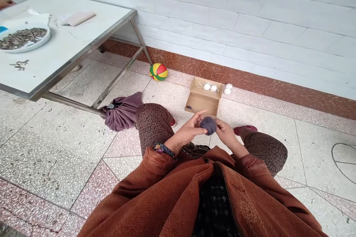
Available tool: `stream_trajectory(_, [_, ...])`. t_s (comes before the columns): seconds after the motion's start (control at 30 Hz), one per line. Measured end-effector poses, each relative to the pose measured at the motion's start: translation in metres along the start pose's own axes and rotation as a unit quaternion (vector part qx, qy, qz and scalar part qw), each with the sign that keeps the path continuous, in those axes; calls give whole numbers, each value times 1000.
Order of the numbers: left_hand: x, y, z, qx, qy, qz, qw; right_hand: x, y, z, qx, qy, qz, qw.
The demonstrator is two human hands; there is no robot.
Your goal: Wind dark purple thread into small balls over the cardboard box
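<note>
A grey-purple ball of yarn (pixel 208 125) is held between my knees, above the floor. My left hand (pixel 195 125) grips it from the left, thumb along the near side and fingers curled round the far side. At the ball's right edge, the fingers of my right hand (pixel 224 130) are pinched together on the yarn; the strand itself is too fine to follow. Just beyond my hands an open cardboard box (pixel 203 100) rests on the floor. White balls (pixel 210 86) lie in its lid part, and a small dark piece (pixel 189 107) sits at its left side.
More white balls (pixel 227 89) lie right of the box. A colourful ball (pixel 158 72) rests near the leg of a white table (pixel 63 59), which bears a plate of seeds (pixel 26 46). A purple cloth bundle (pixel 124 111) lies by my left knee. Another person's hand (pixel 6 3) shows far left.
</note>
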State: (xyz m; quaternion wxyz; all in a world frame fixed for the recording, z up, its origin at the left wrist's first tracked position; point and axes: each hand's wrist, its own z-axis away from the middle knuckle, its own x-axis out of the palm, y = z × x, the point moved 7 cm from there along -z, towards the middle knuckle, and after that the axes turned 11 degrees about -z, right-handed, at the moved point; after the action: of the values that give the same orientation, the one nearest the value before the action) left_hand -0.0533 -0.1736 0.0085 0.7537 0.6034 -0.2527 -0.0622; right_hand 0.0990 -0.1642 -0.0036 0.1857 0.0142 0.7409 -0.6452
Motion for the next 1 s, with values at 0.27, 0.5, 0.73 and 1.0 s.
stream_trajectory(0.27, [-25, -5, -3, -12, 142, -203, 969, 16, -49, 25, -100, -125, 7, 987])
stream_trajectory(0.5, [8, -3, 5, -11, -73, -138, 988, -21, -44, -13, -92, -1, 5, 996])
stream_trajectory(0.73, [-2, 2, 2, 9, 4, 27, 1000, 6, 1, 10, 8, -3, -15, 1000])
stream_trajectory(1.0, [-25, -6, -1, -6, 103, -191, 976, 6, -51, 14, -111, -71, 0, 991])
